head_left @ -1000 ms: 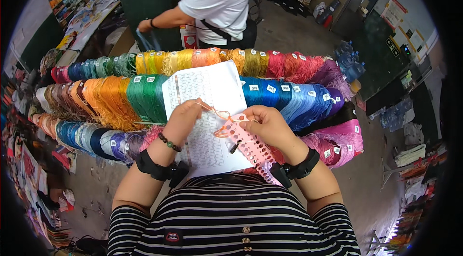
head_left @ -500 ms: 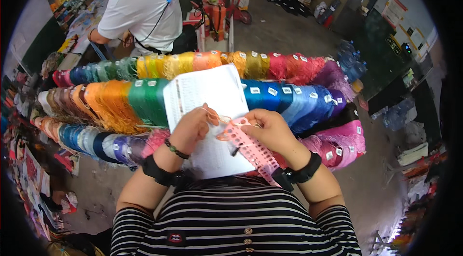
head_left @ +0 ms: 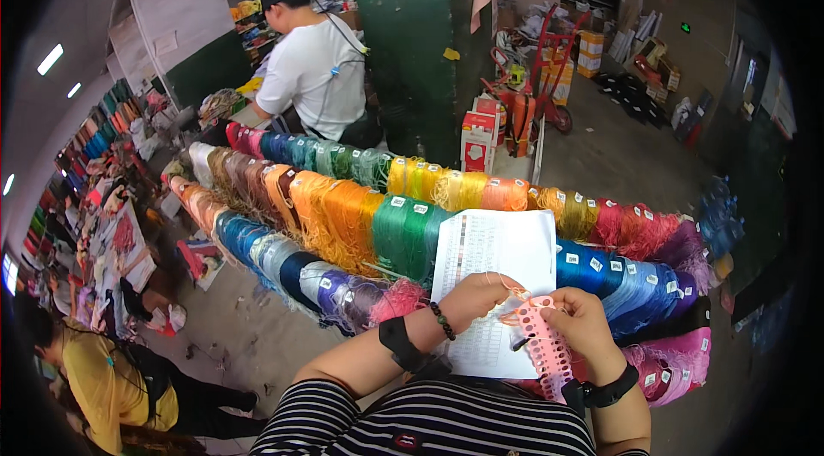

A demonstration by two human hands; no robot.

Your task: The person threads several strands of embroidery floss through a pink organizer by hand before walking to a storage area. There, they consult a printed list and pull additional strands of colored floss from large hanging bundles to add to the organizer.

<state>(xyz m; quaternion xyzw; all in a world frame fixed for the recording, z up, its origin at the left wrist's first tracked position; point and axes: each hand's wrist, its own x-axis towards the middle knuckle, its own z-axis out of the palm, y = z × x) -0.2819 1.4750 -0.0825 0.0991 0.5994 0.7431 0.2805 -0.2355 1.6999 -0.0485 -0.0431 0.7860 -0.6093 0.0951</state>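
A pink strip (head_left: 543, 343), punched with rows of holes along its edges, is gripped near its top between the thumb and fingers of my right hand (head_left: 585, 323). Fine orange thread (head_left: 512, 312) runs at the strip's upper end. My left hand (head_left: 481, 297) is closed in a pinch on that thread, just left of the strip. Behind both hands a white printed sheet (head_left: 498, 246) lies over the rows of thread. Green thread skeins (head_left: 410, 237) hang left of the sheet, and blue skeins (head_left: 601, 280) hang to its right.
Long racks carry labelled skeins, among them orange ones (head_left: 330, 215) and yellow ones (head_left: 459, 188). A person in a white shirt (head_left: 313, 78) stands beyond them; another in yellow (head_left: 99, 379) is at lower left. A pillar (head_left: 403, 61) and a red hand truck (head_left: 549, 69) stand behind.
My view has swung left and up, so the racks sit lower and farther right. The person in yellow has come into view. Both hands keep their hold on thread and strip.
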